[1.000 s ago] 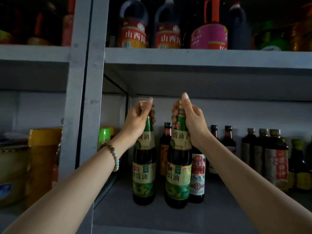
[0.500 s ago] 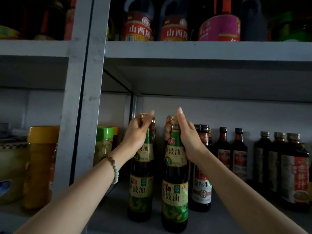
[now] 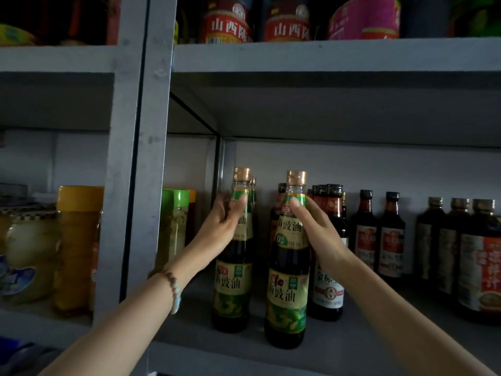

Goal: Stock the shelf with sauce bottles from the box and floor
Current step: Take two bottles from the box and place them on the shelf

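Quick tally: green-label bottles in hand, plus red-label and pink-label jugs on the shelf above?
Green-label bottles in hand: 2, left bottle in the left hand, right bottle in the right hand
Red-label jugs: 2
Pink-label jug: 1
Total: 5

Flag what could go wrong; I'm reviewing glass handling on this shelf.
The right bottle, in the right hand, stands near the shelf's front edge; a nudge on release might topple it off. The left hand grips the left bottle just before another gold-capped bottle; pushing back could knock that.
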`<state>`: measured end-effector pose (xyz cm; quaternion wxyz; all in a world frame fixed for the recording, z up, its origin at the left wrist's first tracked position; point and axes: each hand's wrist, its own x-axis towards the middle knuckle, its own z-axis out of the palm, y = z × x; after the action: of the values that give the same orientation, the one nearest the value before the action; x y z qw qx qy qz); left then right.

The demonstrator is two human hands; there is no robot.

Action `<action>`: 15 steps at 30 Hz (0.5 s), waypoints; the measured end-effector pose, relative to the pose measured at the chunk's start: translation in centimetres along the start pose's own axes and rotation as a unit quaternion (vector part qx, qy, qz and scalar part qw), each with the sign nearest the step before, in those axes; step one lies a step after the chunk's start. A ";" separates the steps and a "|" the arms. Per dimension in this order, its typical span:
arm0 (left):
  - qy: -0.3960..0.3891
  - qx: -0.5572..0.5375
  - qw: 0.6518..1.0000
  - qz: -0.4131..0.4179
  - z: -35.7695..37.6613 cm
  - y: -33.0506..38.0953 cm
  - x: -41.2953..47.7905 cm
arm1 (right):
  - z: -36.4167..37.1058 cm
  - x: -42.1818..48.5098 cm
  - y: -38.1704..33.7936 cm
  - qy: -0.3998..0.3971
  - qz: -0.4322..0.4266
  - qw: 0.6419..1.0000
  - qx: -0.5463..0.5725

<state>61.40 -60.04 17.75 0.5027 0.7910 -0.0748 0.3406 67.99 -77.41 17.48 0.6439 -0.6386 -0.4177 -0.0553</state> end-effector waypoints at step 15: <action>0.005 0.028 0.996 -0.090 0.1 -5.1 -2.5 | -0.7 -3.6 4.7 -0.033 0.052 0.998 -0.004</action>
<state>61.93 -58.25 12.44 0.5097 0.8064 0.0087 0.2998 68.88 -78.85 11.76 0.6293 -0.6636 -0.4045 -0.0021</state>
